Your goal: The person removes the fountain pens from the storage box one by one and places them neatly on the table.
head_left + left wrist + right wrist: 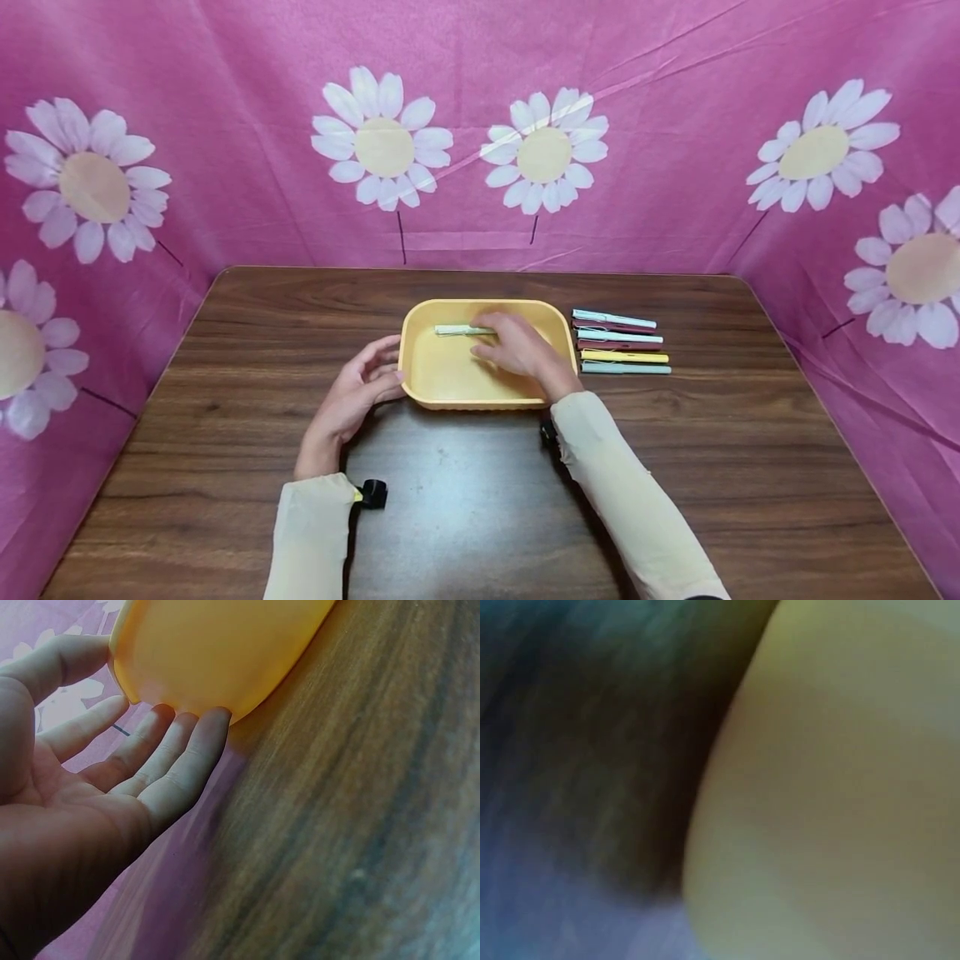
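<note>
A yellow tray [442,375] stands on the table. My left hand [352,396] is at its left side, with the fingertips touching the outer wall. In the left wrist view the left hand [127,772] has its thumb against the rim of the tray [217,652] and its fingers nearly straight. Inside the tray my right hand [521,343] holds one end of a pale green pen [453,330]; the fingers hide that end. Only the blurred outer wall of the tray [825,795] fills the right wrist view, without the hand.
Several pens lie side by side to the right of the tray, among them a yellow pen [630,357] and a grey-green pen [630,368]. The wooden table [465,500] runs back to a pink cloth [262,167] with printed daisies, which hangs on three sides.
</note>
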Demonstrator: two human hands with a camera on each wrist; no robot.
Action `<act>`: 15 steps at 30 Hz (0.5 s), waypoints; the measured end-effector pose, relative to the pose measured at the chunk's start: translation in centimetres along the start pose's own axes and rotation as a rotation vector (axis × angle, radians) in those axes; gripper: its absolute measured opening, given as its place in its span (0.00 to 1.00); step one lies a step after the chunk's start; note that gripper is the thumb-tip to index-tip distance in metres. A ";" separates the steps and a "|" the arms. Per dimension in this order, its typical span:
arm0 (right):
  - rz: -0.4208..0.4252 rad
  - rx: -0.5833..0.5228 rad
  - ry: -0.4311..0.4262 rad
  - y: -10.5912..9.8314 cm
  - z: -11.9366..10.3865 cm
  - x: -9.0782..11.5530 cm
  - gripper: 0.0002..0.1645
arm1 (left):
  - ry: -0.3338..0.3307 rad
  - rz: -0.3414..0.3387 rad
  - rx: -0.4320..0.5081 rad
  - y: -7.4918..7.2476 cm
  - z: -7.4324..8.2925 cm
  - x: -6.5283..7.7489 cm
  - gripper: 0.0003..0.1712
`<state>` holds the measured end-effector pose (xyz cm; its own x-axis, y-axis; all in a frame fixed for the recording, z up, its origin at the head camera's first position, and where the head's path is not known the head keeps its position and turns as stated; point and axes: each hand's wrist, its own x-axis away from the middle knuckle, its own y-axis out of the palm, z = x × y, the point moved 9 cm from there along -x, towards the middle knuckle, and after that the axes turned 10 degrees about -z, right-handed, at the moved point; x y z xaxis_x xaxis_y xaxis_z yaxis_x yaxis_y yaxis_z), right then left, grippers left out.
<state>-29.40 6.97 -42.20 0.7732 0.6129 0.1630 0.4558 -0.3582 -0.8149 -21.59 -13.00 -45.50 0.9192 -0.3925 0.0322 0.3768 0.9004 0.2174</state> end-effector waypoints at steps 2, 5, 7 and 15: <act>-0.011 0.019 -0.013 0.3 -0.1 0.0 0.25 | -0.004 0.000 -0.005 -0.1 -0.1 0.0 0.35; -0.014 0.062 -0.034 0.6 -0.3 -0.1 0.25 | -0.011 0.002 -0.012 -0.1 -0.3 0.0 0.36; -0.018 0.079 -0.042 0.8 -0.4 -0.1 0.24 | -0.012 0.003 -0.013 -0.1 -0.3 0.1 0.36; -0.004 0.095 0.081 1.2 0.5 -0.5 0.20 | -0.008 0.005 -0.009 -0.1 -0.1 0.0 0.36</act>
<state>-29.43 6.57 -43.51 0.8064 0.5538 0.2074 0.4176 -0.2850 -0.8628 -21.67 -13.09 -45.65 0.9200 -0.3898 0.0408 0.3737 0.9039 0.2082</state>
